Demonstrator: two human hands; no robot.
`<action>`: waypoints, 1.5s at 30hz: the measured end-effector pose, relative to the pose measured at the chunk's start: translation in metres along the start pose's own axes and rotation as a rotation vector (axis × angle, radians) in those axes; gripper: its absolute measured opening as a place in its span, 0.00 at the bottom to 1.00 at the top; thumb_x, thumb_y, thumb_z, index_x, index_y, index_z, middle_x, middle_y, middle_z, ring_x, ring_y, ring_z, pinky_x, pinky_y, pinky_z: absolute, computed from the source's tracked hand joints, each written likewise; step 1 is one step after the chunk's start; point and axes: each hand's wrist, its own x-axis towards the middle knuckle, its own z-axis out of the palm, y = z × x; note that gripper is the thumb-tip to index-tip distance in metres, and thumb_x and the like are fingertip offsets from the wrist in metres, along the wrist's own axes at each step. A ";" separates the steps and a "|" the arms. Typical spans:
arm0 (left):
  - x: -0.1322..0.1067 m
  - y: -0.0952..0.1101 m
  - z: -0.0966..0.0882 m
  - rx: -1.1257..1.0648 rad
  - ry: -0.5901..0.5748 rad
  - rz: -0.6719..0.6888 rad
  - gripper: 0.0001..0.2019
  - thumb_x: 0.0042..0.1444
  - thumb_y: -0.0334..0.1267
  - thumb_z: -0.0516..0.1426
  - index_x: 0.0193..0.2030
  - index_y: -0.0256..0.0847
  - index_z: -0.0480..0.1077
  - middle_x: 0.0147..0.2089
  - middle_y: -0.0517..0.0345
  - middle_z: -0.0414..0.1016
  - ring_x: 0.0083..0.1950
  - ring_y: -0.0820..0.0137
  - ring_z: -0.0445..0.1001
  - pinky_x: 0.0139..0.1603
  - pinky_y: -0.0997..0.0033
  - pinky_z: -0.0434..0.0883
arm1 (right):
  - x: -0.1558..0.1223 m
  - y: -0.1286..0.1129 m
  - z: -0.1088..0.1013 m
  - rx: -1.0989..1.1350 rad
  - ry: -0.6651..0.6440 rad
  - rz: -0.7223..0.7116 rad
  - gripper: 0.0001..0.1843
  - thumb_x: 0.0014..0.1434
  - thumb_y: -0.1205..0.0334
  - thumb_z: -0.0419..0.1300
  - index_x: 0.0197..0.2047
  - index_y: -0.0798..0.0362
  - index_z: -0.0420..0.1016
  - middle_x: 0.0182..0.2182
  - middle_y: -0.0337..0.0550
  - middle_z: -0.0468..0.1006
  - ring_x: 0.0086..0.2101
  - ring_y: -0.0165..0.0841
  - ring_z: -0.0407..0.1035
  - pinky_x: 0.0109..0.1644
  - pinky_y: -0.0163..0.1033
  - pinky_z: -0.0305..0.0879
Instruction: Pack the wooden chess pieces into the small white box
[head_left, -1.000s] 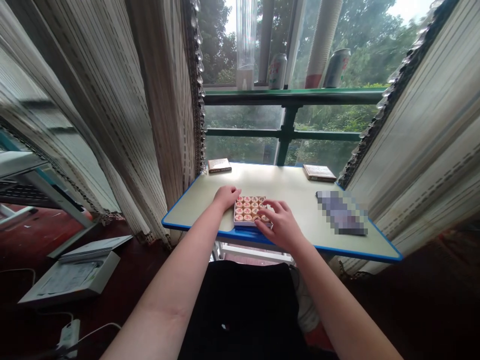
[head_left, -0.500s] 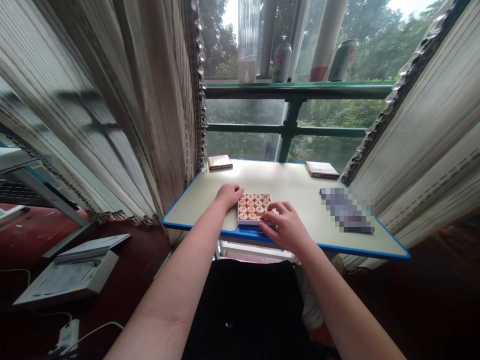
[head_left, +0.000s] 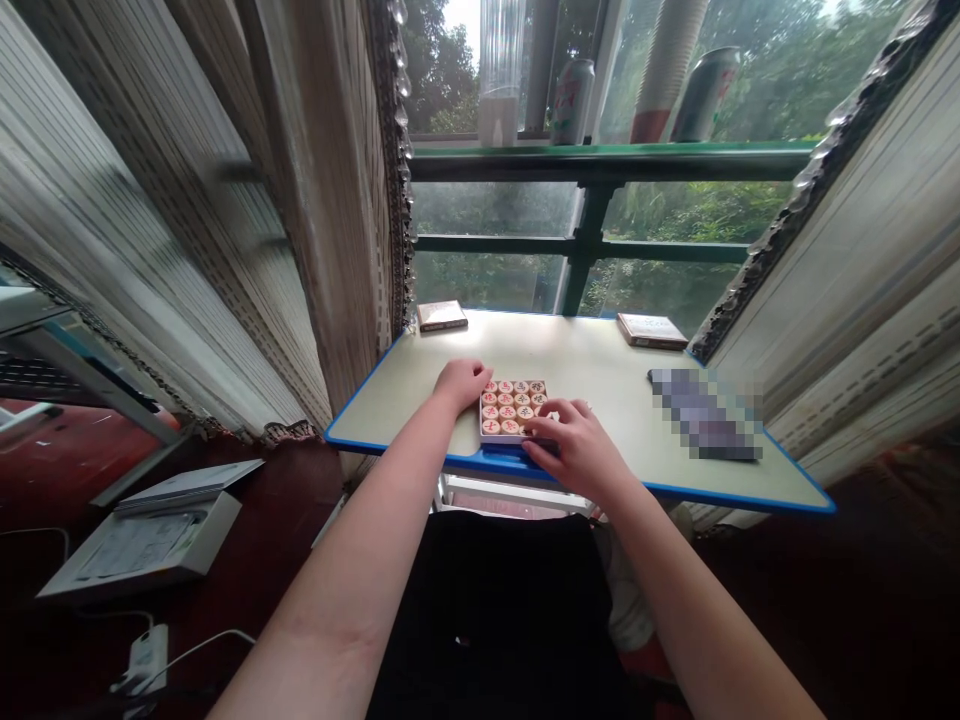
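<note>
A shallow box (head_left: 501, 440) of round wooden Chinese chess pieces (head_left: 506, 399) lies near the front edge of the table, the pieces in rows with red and dark characters. My left hand (head_left: 461, 388) is curled at the box's far left corner, its fingertips against the side. Over the near right corner is my right hand (head_left: 577, 440), fingers bent and apart from the thumb. Its index fingertip rests on or just above a piece there, while the thumb is by the front wall. That hand hides part of the right side of the box.
The pale table (head_left: 555, 345) has a blue rim. Two flat boxes, one at the back left (head_left: 442, 316) and one at the back right (head_left: 651, 330), lie on it. A blurred-out dark object (head_left: 705, 415) is at the right. Cans (head_left: 572, 102) and stacked cups stand on the window ledge.
The view has tilted slightly, shifting the whole scene. Both hands stay at the box, the right one still over its near right corner. No piece has clearly moved.
</note>
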 end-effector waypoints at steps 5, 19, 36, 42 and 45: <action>0.000 0.000 0.001 0.026 0.006 0.000 0.16 0.52 0.46 0.51 0.21 0.39 0.68 0.25 0.57 0.72 0.29 0.69 0.65 0.30 0.69 0.58 | -0.001 0.001 0.003 -0.033 0.019 0.013 0.14 0.58 0.53 0.56 0.43 0.50 0.75 0.45 0.49 0.70 0.42 0.41 0.61 0.50 0.48 0.60; 0.001 -0.003 0.002 0.007 0.014 0.010 0.16 0.51 0.45 0.51 0.20 0.39 0.67 0.23 0.58 0.70 0.28 0.71 0.64 0.29 0.70 0.57 | 0.004 0.005 0.010 -0.030 -0.028 0.063 0.23 0.56 0.49 0.56 0.52 0.52 0.70 0.51 0.44 0.73 0.48 0.45 0.59 0.55 0.51 0.57; 0.001 -0.002 0.001 0.037 0.014 0.014 0.15 0.52 0.45 0.51 0.23 0.38 0.71 0.25 0.57 0.72 0.28 0.70 0.64 0.30 0.70 0.58 | 0.006 0.004 0.007 0.020 -0.016 -0.033 0.14 0.58 0.55 0.57 0.46 0.49 0.71 0.49 0.43 0.74 0.46 0.42 0.61 0.54 0.49 0.58; 0.001 -0.002 0.001 0.032 0.013 0.004 0.15 0.52 0.45 0.51 0.23 0.39 0.71 0.26 0.57 0.73 0.30 0.70 0.65 0.31 0.70 0.59 | 0.006 0.005 0.008 0.009 -0.018 -0.033 0.14 0.58 0.54 0.57 0.45 0.50 0.70 0.48 0.42 0.74 0.46 0.42 0.60 0.54 0.48 0.57; 0.002 -0.002 0.001 0.030 0.018 0.007 0.15 0.52 0.45 0.51 0.22 0.39 0.70 0.25 0.57 0.72 0.29 0.70 0.65 0.31 0.70 0.59 | 0.005 0.005 0.008 0.005 -0.014 -0.031 0.14 0.57 0.54 0.57 0.45 0.50 0.70 0.48 0.42 0.74 0.46 0.43 0.60 0.54 0.48 0.57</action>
